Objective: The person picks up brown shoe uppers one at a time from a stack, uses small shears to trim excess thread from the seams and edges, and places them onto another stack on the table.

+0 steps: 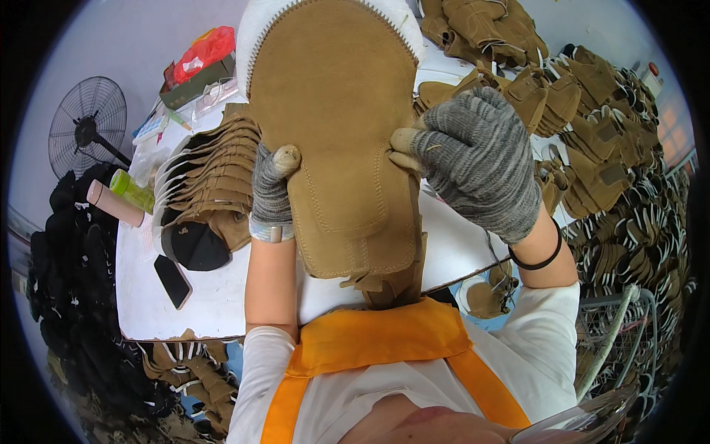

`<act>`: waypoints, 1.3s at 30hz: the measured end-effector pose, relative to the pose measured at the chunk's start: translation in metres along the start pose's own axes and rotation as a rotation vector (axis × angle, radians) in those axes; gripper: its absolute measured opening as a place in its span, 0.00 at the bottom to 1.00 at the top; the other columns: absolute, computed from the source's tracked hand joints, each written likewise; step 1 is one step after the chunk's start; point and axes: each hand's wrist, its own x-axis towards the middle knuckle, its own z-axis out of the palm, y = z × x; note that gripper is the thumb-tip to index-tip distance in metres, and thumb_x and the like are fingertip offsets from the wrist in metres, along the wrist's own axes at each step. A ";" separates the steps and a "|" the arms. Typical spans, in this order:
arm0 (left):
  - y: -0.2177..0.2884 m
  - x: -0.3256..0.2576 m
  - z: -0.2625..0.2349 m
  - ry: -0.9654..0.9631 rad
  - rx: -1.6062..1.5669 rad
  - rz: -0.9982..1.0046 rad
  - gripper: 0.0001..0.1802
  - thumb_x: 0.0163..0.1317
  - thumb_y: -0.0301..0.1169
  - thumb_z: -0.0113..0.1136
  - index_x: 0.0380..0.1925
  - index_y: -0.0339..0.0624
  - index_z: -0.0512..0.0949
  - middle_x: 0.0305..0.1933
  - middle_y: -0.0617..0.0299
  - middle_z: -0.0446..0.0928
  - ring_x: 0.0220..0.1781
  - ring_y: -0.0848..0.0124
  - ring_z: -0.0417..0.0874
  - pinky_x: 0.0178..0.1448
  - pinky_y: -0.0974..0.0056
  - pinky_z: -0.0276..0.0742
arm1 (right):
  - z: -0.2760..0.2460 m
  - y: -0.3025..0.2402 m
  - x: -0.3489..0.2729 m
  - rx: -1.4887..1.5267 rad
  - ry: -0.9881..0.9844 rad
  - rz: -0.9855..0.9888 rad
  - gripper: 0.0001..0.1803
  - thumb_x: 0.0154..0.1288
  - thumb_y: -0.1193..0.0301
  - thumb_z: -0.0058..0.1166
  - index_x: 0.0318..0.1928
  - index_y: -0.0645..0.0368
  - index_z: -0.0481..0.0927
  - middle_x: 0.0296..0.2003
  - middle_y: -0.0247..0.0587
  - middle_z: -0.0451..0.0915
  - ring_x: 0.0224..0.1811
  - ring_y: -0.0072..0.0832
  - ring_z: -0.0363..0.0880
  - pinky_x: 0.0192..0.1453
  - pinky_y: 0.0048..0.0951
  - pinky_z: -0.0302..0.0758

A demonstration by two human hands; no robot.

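A brown suede shoe upper (336, 111) with a white, zigzag-cut lining edge is held up in front of me. Stitched lines run round its lower panel. My left hand (272, 189), in a grey knit glove, is closed on its left edge, thumb on the brown face and fingers hidden behind. At the right edge, my gloved right hand (481, 163) pinches the upper between thumb and fingertips, the other fingers curled in. Its glove has pale fingertips. More brown material hangs below the stitched end, close to my orange apron (384, 329).
Nested brown uppers (214, 170) stand left on the white table (148, 296), near a phone (172, 282), a pink bottle (115, 203) and a green cup (132, 191). Brown uppers (599, 155) pile up at right; black ones (89, 288) hang left beside a fan (87, 127). A wire basket (617, 333) stands lower right.
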 end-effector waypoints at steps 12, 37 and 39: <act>0.001 -0.007 -0.003 -0.049 0.176 0.007 0.45 0.50 0.46 0.66 0.65 0.37 0.61 0.61 0.46 0.71 0.58 0.51 0.77 0.61 0.51 0.76 | 0.011 0.005 0.001 0.011 -0.072 0.048 0.14 0.49 0.61 0.62 0.34 0.55 0.81 0.36 0.36 0.77 0.37 0.35 0.77 0.46 0.39 0.72; 0.001 -0.002 -0.009 0.055 -0.090 -0.008 0.42 0.47 0.37 0.69 0.62 0.34 0.64 0.56 0.46 0.74 0.54 0.54 0.80 0.57 0.53 0.80 | 0.021 0.013 0.023 -0.053 -0.114 -0.191 0.08 0.50 0.66 0.62 0.32 0.51 0.82 0.31 0.34 0.77 0.35 0.33 0.75 0.43 0.39 0.71; -0.001 -0.001 -0.009 0.052 -0.117 -0.002 0.42 0.47 0.37 0.69 0.62 0.34 0.63 0.57 0.47 0.73 0.54 0.54 0.79 0.57 0.53 0.79 | 0.022 0.013 0.026 -0.010 -0.157 -0.156 0.08 0.50 0.67 0.63 0.32 0.51 0.81 0.31 0.35 0.76 0.35 0.34 0.75 0.44 0.39 0.71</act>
